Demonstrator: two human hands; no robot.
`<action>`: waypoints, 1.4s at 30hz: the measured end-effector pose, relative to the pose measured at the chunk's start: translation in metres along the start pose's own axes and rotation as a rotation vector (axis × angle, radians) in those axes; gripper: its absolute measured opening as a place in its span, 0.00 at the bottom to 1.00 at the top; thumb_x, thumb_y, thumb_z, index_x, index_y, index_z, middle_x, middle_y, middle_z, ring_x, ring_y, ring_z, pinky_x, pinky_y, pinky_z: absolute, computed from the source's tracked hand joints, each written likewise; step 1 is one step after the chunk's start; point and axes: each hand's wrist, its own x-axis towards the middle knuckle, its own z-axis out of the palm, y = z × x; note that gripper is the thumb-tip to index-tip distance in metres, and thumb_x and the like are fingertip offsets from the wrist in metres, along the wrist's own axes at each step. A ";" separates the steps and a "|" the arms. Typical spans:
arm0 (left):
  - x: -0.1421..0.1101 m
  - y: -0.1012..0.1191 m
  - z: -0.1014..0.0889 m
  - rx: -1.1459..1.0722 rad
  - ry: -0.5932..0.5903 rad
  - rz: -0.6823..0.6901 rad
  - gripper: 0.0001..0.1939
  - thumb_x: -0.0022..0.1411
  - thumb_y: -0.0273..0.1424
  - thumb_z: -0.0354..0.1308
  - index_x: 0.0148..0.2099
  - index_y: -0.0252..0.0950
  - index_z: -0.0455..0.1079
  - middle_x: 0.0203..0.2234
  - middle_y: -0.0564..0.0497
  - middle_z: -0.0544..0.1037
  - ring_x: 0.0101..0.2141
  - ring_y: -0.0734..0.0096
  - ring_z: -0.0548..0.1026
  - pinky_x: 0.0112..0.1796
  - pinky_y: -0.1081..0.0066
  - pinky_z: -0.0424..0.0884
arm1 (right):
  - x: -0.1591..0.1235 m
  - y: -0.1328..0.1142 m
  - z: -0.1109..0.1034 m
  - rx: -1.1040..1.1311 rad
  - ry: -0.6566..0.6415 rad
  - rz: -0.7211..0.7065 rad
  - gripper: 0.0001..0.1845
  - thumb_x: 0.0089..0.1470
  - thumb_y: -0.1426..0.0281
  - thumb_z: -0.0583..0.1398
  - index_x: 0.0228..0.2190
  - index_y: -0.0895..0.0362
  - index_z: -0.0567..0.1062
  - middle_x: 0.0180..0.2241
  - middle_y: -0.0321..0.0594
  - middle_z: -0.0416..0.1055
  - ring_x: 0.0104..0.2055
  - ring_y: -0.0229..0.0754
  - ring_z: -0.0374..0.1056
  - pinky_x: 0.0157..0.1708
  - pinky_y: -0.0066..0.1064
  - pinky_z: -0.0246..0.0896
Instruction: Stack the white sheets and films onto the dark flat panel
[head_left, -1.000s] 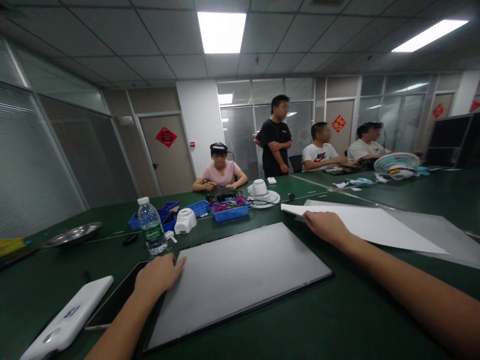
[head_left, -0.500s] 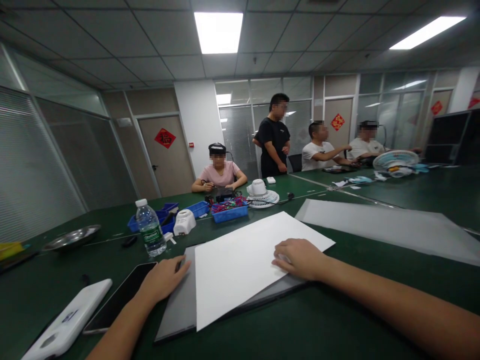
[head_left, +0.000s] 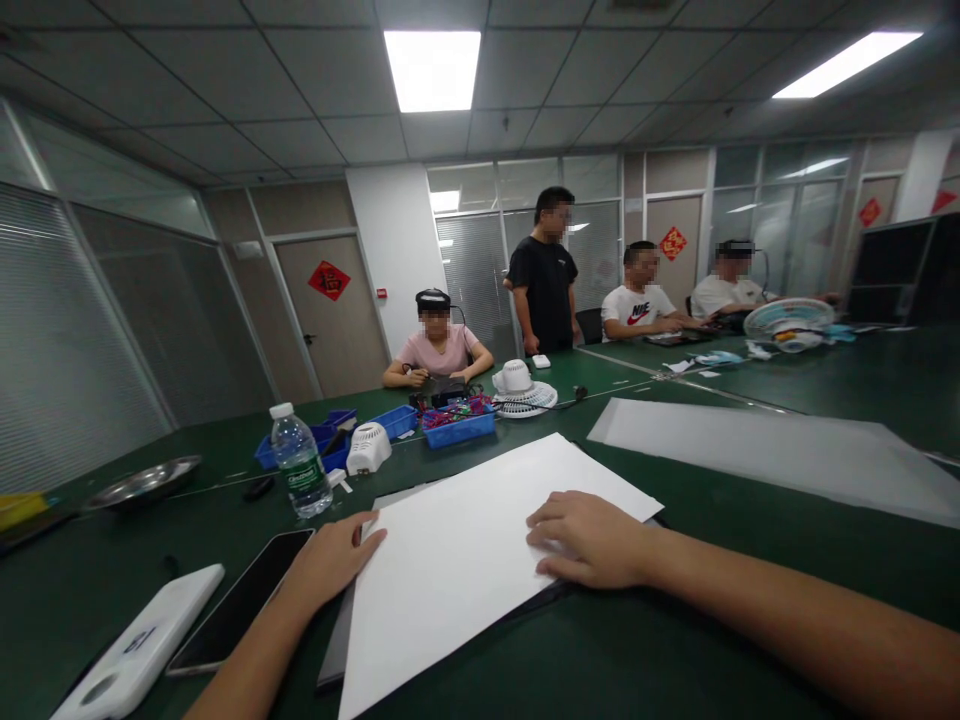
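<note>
A white sheet of paper [head_left: 457, 560] lies on a grey flat panel [head_left: 339, 640] on the green table [head_left: 675, 640], covering almost all of it. My right hand [head_left: 589, 540] rests flat on the sheet's right part, fingers stretched out. My left hand [head_left: 330, 560] lies at the sheet's left edge, fingertips touching the paper and the panel's corner, fingers loosely extended. Neither hand grips anything.
A black phone [head_left: 240, 600] and a white device [head_left: 135, 650] lie to the left. A water bottle [head_left: 300, 460], blue bins [head_left: 461, 425], a small fan [head_left: 521, 385] and a metal dish [head_left: 142, 478] stand beyond. A second large sheet [head_left: 772, 450] lies right. Several people are across the table.
My right hand has dragged the white sheet from the right pile leftward over the grey panel, which it now nearly covers. My left hand stayed at the panel's left corner.
</note>
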 end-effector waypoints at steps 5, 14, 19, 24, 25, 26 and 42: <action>0.002 0.002 0.001 -0.005 0.001 -0.012 0.30 0.69 0.52 0.45 0.59 0.36 0.67 0.34 0.50 0.79 0.34 0.66 0.77 0.39 0.61 0.70 | -0.003 0.000 0.004 -0.003 -0.060 0.082 0.36 0.57 0.42 0.54 0.61 0.46 0.68 0.63 0.50 0.62 0.63 0.61 0.58 0.59 0.56 0.50; 0.006 -0.007 0.007 -0.014 -0.015 -0.023 0.26 0.69 0.51 0.49 0.54 0.36 0.69 0.35 0.51 0.78 0.33 0.69 0.77 0.39 0.61 0.73 | 0.000 -0.012 0.002 -0.055 -0.097 0.182 0.41 0.56 0.38 0.50 0.63 0.46 0.64 0.63 0.58 0.61 0.62 0.69 0.59 0.53 0.64 0.54; 0.005 -0.003 0.003 -0.044 -0.050 0.002 0.21 0.68 0.47 0.53 0.51 0.36 0.71 0.40 0.50 0.79 0.38 0.67 0.78 0.42 0.59 0.75 | 0.000 -0.013 0.003 -0.086 -0.091 0.203 0.42 0.55 0.37 0.50 0.63 0.47 0.65 0.62 0.57 0.62 0.61 0.68 0.60 0.52 0.63 0.56; 0.002 0.001 -0.002 -0.071 -0.092 0.018 0.20 0.67 0.47 0.54 0.47 0.36 0.73 0.39 0.51 0.80 0.39 0.66 0.78 0.44 0.59 0.74 | 0.001 -0.014 0.002 -0.091 -0.078 0.209 0.42 0.56 0.37 0.48 0.61 0.49 0.67 0.60 0.57 0.65 0.59 0.66 0.62 0.51 0.62 0.56; 0.001 0.001 -0.002 -0.072 -0.094 0.016 0.20 0.67 0.48 0.54 0.46 0.36 0.73 0.39 0.51 0.80 0.39 0.66 0.79 0.44 0.59 0.74 | 0.001 -0.014 0.002 -0.092 -0.074 0.207 0.42 0.56 0.37 0.48 0.61 0.49 0.68 0.60 0.56 0.66 0.58 0.66 0.63 0.51 0.61 0.56; 0.001 0.001 -0.003 -0.073 -0.095 0.014 0.21 0.67 0.48 0.53 0.47 0.36 0.73 0.39 0.51 0.80 0.39 0.66 0.79 0.45 0.59 0.74 | 0.001 -0.014 0.001 -0.095 -0.071 0.203 0.42 0.56 0.37 0.48 0.60 0.49 0.68 0.59 0.56 0.66 0.58 0.66 0.64 0.51 0.61 0.57; 0.001 -0.001 -0.007 0.134 -0.071 -0.087 0.21 0.67 0.49 0.53 0.43 0.36 0.73 0.37 0.51 0.79 0.36 0.69 0.78 0.41 0.61 0.74 | 0.000 -0.018 0.005 -0.149 -0.013 0.188 0.39 0.57 0.39 0.49 0.57 0.51 0.71 0.53 0.54 0.71 0.51 0.60 0.66 0.49 0.52 0.57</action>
